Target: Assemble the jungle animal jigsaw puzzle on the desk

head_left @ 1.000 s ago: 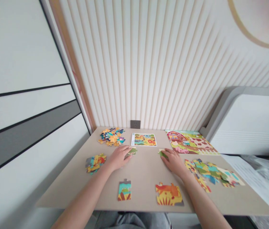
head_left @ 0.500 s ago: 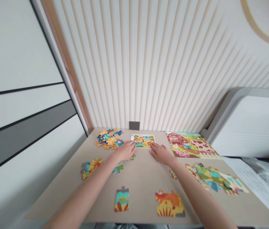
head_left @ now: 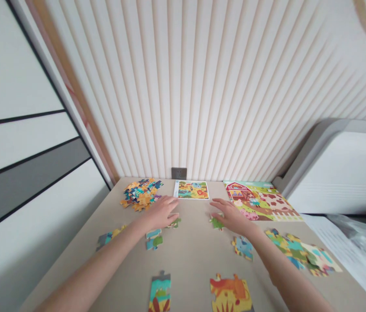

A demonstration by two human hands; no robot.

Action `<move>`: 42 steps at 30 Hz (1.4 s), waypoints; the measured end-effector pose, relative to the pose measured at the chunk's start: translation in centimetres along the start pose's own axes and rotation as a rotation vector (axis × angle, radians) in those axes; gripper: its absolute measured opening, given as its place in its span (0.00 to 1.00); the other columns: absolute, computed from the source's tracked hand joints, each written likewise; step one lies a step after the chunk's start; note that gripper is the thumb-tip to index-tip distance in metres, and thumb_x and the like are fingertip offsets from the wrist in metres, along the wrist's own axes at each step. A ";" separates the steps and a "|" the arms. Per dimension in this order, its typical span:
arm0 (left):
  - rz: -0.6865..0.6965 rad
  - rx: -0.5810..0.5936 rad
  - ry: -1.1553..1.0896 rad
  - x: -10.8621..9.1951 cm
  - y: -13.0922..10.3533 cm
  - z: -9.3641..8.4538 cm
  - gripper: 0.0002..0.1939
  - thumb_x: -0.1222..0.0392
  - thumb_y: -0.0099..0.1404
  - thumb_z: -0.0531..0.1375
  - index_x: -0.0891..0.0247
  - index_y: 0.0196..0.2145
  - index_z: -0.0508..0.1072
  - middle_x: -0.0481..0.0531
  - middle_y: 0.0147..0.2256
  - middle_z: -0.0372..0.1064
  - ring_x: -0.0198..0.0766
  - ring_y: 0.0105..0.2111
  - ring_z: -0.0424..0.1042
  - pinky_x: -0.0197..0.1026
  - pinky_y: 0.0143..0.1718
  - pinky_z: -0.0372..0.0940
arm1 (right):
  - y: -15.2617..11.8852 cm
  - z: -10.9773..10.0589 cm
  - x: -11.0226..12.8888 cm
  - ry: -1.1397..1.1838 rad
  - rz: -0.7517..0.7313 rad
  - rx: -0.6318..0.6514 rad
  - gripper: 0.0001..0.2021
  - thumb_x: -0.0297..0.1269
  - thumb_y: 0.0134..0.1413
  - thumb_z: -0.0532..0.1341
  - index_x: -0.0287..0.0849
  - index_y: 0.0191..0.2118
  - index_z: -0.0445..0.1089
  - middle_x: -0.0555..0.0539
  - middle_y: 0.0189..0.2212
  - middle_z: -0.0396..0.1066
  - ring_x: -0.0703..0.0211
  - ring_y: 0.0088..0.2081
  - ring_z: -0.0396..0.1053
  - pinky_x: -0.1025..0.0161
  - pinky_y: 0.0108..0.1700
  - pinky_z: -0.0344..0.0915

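My left hand [head_left: 162, 212] is spread, palm down, left of the small picture card [head_left: 192, 190], with a green puzzle piece [head_left: 175, 223] by its thumb. My right hand [head_left: 230, 215] has its fingers apart over another green piece [head_left: 216, 222]; whether it touches that piece I cannot tell. The card lies flat near the wall, apart from both hands. Nearer me are a blue-green piece [head_left: 154, 239], a blue elephant piece [head_left: 243, 248], a joined crocodile section [head_left: 160, 293] and a joined orange and yellow section [head_left: 231, 293].
A pile of orange and blue pieces [head_left: 142, 193] lies at the back left. The farm picture [head_left: 260, 200] is at the back right, with more pieces [head_left: 295, 249] in front of it. Partly behind my left forearm are other pieces [head_left: 105, 239]. A socket [head_left: 179, 173] is on the ribbed wall.
Both hands have come off the card and moved outward. The view has shifted, and the green piece by my right hand and the elephant piece now show.
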State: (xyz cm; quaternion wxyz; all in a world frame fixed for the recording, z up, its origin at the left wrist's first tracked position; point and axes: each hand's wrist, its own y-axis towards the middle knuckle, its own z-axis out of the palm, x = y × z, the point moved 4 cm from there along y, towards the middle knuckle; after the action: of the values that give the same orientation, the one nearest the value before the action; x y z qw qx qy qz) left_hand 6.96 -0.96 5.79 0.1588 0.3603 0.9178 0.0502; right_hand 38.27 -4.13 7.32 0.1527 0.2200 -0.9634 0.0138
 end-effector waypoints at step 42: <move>-0.022 0.165 -0.220 -9.4 -17.1 0.3 0.37 0.66 0.68 0.63 0.44 0.70 0.59 0.48 0.66 0.64 0.46 0.64 0.66 0.52 0.66 0.64 | -17.9 3.1 6.4 0.077 -0.254 -0.037 0.19 0.41 0.67 0.63 0.56 0.62 0.72 0.46 0.65 0.68 0.47 0.67 0.62 0.52 0.66 0.64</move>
State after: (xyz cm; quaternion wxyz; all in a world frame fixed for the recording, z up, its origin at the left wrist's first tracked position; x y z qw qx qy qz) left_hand 2.57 -19.91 4.37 0.2287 0.3655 0.8998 -0.0668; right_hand 39.59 -23.29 5.60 0.1940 0.3367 -0.9213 -0.0148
